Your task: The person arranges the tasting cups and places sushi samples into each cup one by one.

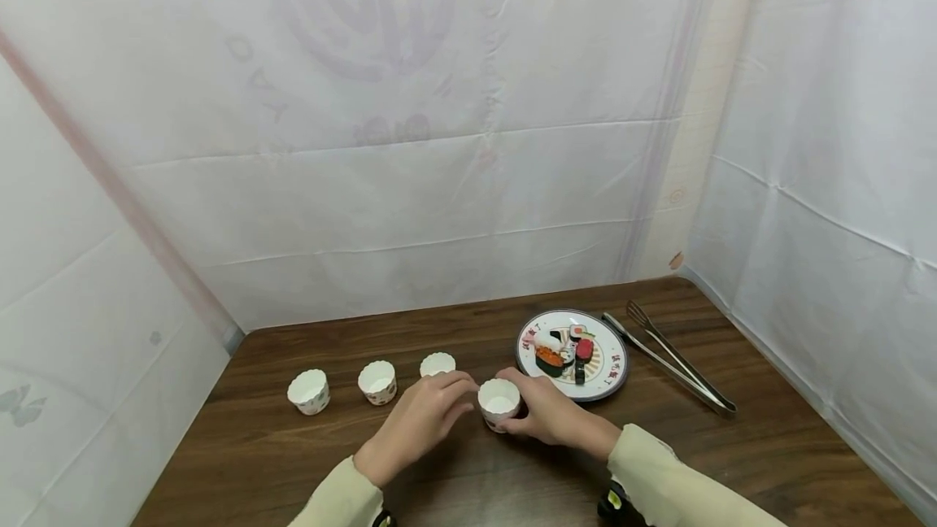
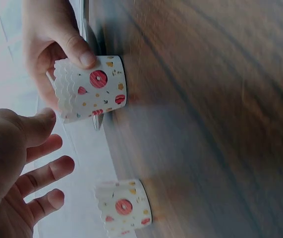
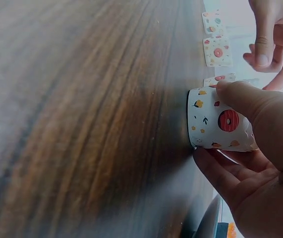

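My right hand [image 1: 545, 409] grips a white paper baking cup [image 1: 499, 398], printed with donuts, between thumb and fingers. This cup [image 3: 215, 119] stands upright at the table surface. Several scalloped edges at its mouth [image 2: 64, 91] look like cups nested together. My left hand [image 1: 428, 413] hovers just left of it, fingers loosely bent and holding nothing; its thumb [image 2: 42, 124] is close to the rim. Three similar cups stand in a row to the left: one at the far left [image 1: 309, 391], one in the middle [image 1: 377, 382], and one [image 1: 437, 363] partly hidden behind my left hand.
A round plate [image 1: 611, 385] with sushi-like pieces [image 1: 551, 358] lies behind and right of my right hand. Metal tongs [image 1: 677, 364] rest on the dark wooden table [image 1: 241, 462] right of the plate. White cloth [image 1: 439, 185] hangs behind and at both sides.
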### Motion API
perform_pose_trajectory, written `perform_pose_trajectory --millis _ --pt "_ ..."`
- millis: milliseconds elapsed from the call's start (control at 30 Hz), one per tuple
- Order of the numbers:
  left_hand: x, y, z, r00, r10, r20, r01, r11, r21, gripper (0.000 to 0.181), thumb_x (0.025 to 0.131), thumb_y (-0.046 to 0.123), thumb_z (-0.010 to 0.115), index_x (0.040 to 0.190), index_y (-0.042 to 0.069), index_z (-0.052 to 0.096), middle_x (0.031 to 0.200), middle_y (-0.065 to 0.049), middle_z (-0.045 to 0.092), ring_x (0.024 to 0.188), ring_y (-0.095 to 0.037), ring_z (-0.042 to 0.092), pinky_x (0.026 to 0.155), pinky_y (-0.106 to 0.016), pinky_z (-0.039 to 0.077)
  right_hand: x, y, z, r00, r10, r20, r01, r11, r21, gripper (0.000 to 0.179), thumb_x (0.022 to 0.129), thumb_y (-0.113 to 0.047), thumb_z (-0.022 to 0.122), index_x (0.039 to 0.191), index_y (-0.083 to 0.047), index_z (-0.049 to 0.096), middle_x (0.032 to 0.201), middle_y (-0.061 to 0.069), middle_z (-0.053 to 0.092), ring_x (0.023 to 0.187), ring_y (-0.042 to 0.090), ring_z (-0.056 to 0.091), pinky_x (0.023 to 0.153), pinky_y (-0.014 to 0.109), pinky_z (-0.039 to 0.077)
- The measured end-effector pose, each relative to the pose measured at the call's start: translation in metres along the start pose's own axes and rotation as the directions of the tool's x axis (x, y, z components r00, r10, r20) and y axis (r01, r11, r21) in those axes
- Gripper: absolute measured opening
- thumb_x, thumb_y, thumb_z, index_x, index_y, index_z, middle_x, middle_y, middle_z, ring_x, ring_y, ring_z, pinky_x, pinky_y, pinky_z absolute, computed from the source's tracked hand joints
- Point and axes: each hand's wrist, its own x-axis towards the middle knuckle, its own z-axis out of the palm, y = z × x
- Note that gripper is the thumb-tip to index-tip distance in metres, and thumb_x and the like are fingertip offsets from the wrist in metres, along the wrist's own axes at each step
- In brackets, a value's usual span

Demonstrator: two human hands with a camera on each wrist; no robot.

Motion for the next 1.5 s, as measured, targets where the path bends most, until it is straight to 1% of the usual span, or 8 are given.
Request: perform_pose_trajectory --millis 100,233,433,533,733,900,1267,1500 --pt "0.002 0.005 0.002 0.999 0.024 0.027 -0.023 1.0 -0.015 0.025 0.086 0.005 0.083 0.109 0.009 0.074 0.112 -0.001 0.072 0.099 -0.015 0.07 0.084 -0.031 0.058 -0.005 -0.001 -0.001 1.0 0.015 0.016 -0.016 1.0 0.017 0.058 0.089 -0.032 0.083 0.135 -0.01 0.055 0.117 0.003 0.068 0.104 0.014 0.067 0.084 0.032 0.055" --pt "0.005 0.012 0.006 0.998 0.059 0.035 -0.058 0.998 -0.024 0.024 0.086 0.006 0.083 0.108 0.009 0.074 0.111 -0.001 0.073 0.098 -0.015 0.07 0.084 -0.031 0.057 -0.01 -0.001 -0.003 0.999 0.029 0.03 -0.03 0.999 0.032 0.059 0.089 -0.033 0.083 0.137 -0.011 0.055 0.118 0.003 0.069 0.103 0.011 0.066 0.084 0.031 0.055" --pt "0.007 0.021 0.011 0.992 0.113 0.053 -0.112 0.994 -0.014 0.021 0.086 0.005 0.082 0.104 0.011 0.075 0.107 0.003 0.073 0.096 -0.012 0.069 0.084 -0.029 0.055 -0.017 -0.003 -0.004 0.998 0.024 0.051 -0.026 0.999 0.043 0.061 0.09 -0.034 0.082 0.139 -0.01 0.054 0.118 0.001 0.069 0.1 0.006 0.065 0.083 0.029 0.055" --pt "0.008 0.025 0.014 0.99 0.124 0.068 -0.125 0.992 0.004 0.018 0.086 0.004 0.082 0.1 0.013 0.075 0.103 0.006 0.071 0.091 -0.011 0.067 0.081 -0.026 0.054 -0.02 -0.004 -0.005 0.999 0.014 0.052 -0.017 0.998 0.054 0.06 0.09 -0.034 0.082 0.138 -0.01 0.054 0.118 0.0 0.068 0.1 0.006 0.065 0.083 0.028 0.054" --pt "0.01 0.029 0.016 0.989 0.099 0.112 -0.102 0.995 0.022 0.014 0.086 0.006 0.081 0.095 0.016 0.076 0.093 0.009 0.071 0.082 -0.007 0.064 0.073 -0.025 0.052 -0.025 -0.005 -0.006 0.999 -0.02 0.028 0.018 0.997 0.074 0.059 0.091 -0.033 0.081 0.138 -0.01 0.055 0.116 0.0 0.069 0.095 0.005 0.065 0.081 0.026 0.054" --pt "0.011 0.031 0.015 0.987 0.077 0.141 -0.081 0.996 0.026 0.015 0.085 0.005 0.082 0.091 0.017 0.076 0.09 0.011 0.071 0.079 -0.004 0.062 0.068 -0.022 0.049 -0.025 -0.005 -0.006 0.999 -0.028 0.03 0.024 0.994 0.105 0.058 0.092 -0.033 0.08 0.138 -0.009 0.054 0.119 0.002 0.069 0.097 0.007 0.066 0.081 0.025 0.053" --pt "0.01 0.03 0.019 0.988 0.062 0.144 -0.069 0.997 0.044 0.013 0.087 0.006 0.08 0.088 0.018 0.075 0.086 0.011 0.069 0.076 -0.003 0.06 0.065 -0.02 0.045 -0.026 -0.003 -0.005 0.999 -0.022 0.034 0.018 0.994 0.104 0.059 0.092 -0.037 0.079 0.139 -0.01 0.054 0.118 -0.001 0.069 0.095 0.006 0.066 0.08 0.026 0.053" --pt "0.012 0.032 0.016 0.987 0.057 0.148 -0.064 0.997 0.048 0.012 0.088 0.007 0.079 0.088 0.018 0.074 0.085 0.011 0.068 0.075 -0.003 0.059 0.064 -0.02 0.044 -0.025 -0.003 -0.005 1.0 -0.02 0.024 0.018 0.995 0.097 0.057 0.092 -0.038 0.079 0.137 -0.012 0.055 0.118 -0.001 0.069 0.098 0.006 0.066 0.081 0.027 0.054"
